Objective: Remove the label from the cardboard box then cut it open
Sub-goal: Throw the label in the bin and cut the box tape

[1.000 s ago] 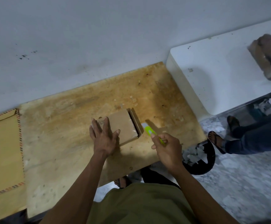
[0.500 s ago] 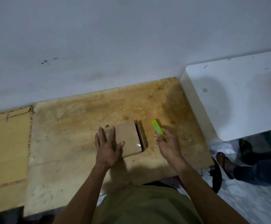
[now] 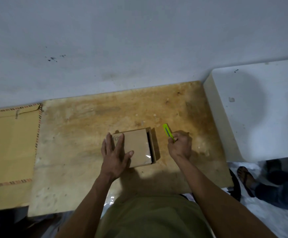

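A small brown cardboard box lies flat on a stained wooden board. Its right end gapes, showing a dark slit and a raised flap. Handwriting shows near its left end. My left hand rests flat on the box's left half, fingers spread, pressing it down. My right hand is to the right of the box, apart from it, gripping a lime-green utility knife that points away from me. I cannot tell whether its blade is out.
A white table stands to the right of the board, a brown envelope-like sheet to the left. A grey wall runs behind. Another person's sandalled foot and jeans are at the lower right, near a dark bin edge.
My right hand with the knife has lifted away from the box's right end and turned the knife to point away. The view has shifted right to left; the left hand stays on the box.
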Demonstrator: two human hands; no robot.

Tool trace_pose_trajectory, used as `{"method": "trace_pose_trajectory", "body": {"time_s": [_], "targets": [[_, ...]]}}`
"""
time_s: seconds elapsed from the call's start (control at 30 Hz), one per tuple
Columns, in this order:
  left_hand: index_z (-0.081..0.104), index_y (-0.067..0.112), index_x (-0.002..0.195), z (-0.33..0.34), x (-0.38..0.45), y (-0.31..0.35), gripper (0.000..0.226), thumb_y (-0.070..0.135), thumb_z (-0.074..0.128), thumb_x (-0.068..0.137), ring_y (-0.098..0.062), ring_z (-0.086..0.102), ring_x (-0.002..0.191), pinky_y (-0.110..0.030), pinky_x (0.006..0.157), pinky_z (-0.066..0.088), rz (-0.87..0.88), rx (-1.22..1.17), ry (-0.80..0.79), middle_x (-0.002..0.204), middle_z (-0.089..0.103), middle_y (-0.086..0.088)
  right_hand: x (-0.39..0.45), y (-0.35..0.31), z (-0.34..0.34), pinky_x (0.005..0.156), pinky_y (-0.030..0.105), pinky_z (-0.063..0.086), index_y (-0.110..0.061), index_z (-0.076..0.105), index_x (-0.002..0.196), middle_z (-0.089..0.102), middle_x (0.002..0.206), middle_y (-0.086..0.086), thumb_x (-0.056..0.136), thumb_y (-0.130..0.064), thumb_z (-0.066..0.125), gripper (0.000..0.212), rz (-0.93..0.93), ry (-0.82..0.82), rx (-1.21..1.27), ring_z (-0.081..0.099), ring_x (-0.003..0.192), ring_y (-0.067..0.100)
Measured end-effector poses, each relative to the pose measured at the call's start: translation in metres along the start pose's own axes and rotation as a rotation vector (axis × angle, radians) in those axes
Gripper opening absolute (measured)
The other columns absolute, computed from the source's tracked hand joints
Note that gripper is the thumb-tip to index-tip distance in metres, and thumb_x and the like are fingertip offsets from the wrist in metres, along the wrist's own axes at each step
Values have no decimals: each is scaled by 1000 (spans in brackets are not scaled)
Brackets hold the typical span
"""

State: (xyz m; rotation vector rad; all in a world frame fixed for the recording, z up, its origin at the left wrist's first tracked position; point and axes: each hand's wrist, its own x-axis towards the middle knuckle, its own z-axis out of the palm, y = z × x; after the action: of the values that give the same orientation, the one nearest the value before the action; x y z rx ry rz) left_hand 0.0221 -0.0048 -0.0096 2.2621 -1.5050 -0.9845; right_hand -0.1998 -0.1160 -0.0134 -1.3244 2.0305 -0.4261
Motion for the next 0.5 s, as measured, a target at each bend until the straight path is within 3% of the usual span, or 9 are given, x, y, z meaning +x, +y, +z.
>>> {"method": "trace_pose_trajectory", "body": {"time_s": [0.13,0.2,0.3,0.4,0.5], "targets": [[8,39,157,-1,0,1,111,98,13,64,-34,-23,148,-58,118,4,-8,-5,4,162,-29,-1,1,4,4,89,41,51,-26,72,89,72,93,6,79,-35,70,14,-13,31,-226,62,102,33],[7,39,157,-1,0,2,109,97,17,65,-34,-23,148,-59,118,5,-11,-2,-4,162,-29,0,0,9,5,88,43,49,-24,68,85,70,92,5,79,-39,68,16,-61,51,-309,56,109,32],[9,39,157,-1,0,2,99,86,27,72,-34,-23,149,-60,118,6,-18,2,-6,162,-28,-1,2,18,7,87,44,47,-21,64,95,64,105,5,80,-41,65,25,-106,61,-372,50,113,31],[6,39,157,0,1,0,96,83,29,75,-34,-22,149,-59,118,4,-13,12,12,163,-26,-3,-5,15,5,89,43,47,-17,63,106,61,110,7,84,-32,64,27,-281,61,-255,50,112,30],[6,38,156,1,-2,-2,92,80,36,80,-32,-17,151,-56,119,4,-11,28,90,166,-14,-6,-35,0,4,85,32,50,-18,64,113,63,112,2,92,-21,60,22,-445,-75,23,56,106,19]]}}
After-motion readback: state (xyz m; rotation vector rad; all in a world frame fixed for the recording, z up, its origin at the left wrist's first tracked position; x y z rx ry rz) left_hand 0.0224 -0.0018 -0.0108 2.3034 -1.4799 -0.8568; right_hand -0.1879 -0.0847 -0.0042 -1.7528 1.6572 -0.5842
